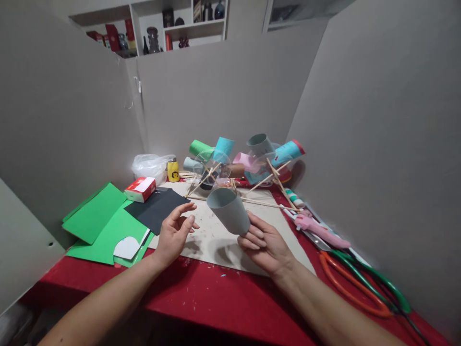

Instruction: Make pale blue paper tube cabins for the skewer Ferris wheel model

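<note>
A grey paper cup (230,214), tilted with its mouth toward the upper left, rests in the fingers of my right hand (264,242). Nothing is in my left hand (176,230); its fingers are apart and curved, a short way left of the cup. Both hands are above a pale board (212,245) on the red tablecloth (201,293). Behind the cup stands a model of wooden sticks (275,180) and clear plastic discs (212,163), with green, blue, pink, brown and grey paper tubes fixed around it. The tips of some right fingers are hidden behind the cup.
Green sheets (97,230), black paper (156,209) and a red-and-white box (140,189) lie left. A yellow lighter-like canister (173,170) and a plastic bag (149,166) are behind. To the right are a pink glue gun (320,230) and orange-and-green-handled scissors (355,283). Grey panels (223,91) enclose the table.
</note>
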`<state>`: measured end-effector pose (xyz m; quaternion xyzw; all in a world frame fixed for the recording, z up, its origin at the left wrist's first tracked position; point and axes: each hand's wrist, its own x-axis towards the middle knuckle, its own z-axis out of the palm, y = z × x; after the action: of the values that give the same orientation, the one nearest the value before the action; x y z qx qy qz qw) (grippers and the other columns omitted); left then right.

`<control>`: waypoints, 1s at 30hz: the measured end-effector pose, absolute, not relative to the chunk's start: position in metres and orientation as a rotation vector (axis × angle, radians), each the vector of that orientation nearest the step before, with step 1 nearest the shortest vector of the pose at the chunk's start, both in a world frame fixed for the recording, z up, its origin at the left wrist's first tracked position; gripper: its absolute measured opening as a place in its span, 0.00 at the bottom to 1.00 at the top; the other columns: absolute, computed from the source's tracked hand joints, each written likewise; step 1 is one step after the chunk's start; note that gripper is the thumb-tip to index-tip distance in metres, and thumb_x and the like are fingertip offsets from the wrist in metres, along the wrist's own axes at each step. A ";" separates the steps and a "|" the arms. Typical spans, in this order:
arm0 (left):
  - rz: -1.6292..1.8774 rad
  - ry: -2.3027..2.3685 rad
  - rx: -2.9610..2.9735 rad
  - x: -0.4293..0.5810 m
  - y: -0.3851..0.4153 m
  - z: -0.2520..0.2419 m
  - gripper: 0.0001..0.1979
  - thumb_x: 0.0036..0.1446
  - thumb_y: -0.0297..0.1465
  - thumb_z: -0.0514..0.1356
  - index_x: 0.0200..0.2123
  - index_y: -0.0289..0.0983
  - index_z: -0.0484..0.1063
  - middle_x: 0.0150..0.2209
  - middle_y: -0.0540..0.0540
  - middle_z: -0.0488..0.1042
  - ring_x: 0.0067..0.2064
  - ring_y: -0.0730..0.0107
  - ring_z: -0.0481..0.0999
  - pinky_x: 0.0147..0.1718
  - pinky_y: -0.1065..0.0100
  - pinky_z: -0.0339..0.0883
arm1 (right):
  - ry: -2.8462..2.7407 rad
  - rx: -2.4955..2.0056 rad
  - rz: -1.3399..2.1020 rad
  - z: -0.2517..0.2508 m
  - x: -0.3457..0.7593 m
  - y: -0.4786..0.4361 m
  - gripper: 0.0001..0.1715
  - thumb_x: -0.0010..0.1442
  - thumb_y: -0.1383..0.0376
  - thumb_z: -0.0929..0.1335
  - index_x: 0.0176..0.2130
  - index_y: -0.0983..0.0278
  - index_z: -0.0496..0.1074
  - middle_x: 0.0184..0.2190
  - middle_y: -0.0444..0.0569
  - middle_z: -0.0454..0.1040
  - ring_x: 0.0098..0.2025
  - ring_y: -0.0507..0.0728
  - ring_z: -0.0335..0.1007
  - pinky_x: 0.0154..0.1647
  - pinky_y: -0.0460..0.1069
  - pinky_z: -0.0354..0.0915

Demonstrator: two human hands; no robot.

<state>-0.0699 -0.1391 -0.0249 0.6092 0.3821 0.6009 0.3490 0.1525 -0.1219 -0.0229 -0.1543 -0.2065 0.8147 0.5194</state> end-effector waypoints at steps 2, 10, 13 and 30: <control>1.524 0.966 1.613 -0.068 -0.141 -0.023 0.20 0.60 0.37 0.60 0.54 0.40 0.66 0.54 0.40 0.70 0.40 0.68 0.76 0.37 0.68 0.72 | -0.499 -0.351 1.961 -0.024 0.152 -0.123 0.19 0.56 0.70 0.71 0.22 0.64 0.59 0.09 0.32 0.57 0.09 0.41 0.48 0.10 0.38 0.49; 1.228 0.722 1.681 -0.048 -0.139 -0.013 0.50 0.48 0.34 0.70 0.67 0.43 0.44 0.63 0.38 0.59 0.61 0.56 0.63 0.58 0.57 0.57 | -0.506 -0.364 2.051 -0.037 0.143 -0.127 0.17 0.55 0.71 0.72 0.22 0.65 0.61 0.10 0.31 0.57 0.09 0.41 0.48 0.10 0.38 0.50; 1.210 0.669 1.604 -0.037 -0.134 -0.016 0.51 0.44 0.34 0.71 0.66 0.40 0.46 0.59 0.38 0.65 0.58 0.56 0.66 0.57 0.58 0.59 | -0.532 -0.405 2.071 -0.041 0.139 -0.126 0.19 0.53 0.71 0.73 0.21 0.65 0.60 0.09 0.31 0.56 0.09 0.41 0.47 0.10 0.37 0.49; 1.047 0.429 1.472 -0.054 -0.129 -0.011 0.44 0.42 0.33 0.72 0.62 0.41 0.57 0.57 0.39 0.66 0.58 0.56 0.66 0.56 0.58 0.59 | -0.607 -0.508 1.985 -0.039 0.146 -0.124 0.16 0.51 0.68 0.74 0.22 0.65 0.64 0.08 0.30 0.54 0.09 0.41 0.41 0.10 0.37 0.48</control>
<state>-0.0545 -0.1294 -0.0115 0.6349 0.1850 0.4514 0.5992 0.1457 -0.1237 -0.0394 -0.2085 -0.2491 0.8141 0.4814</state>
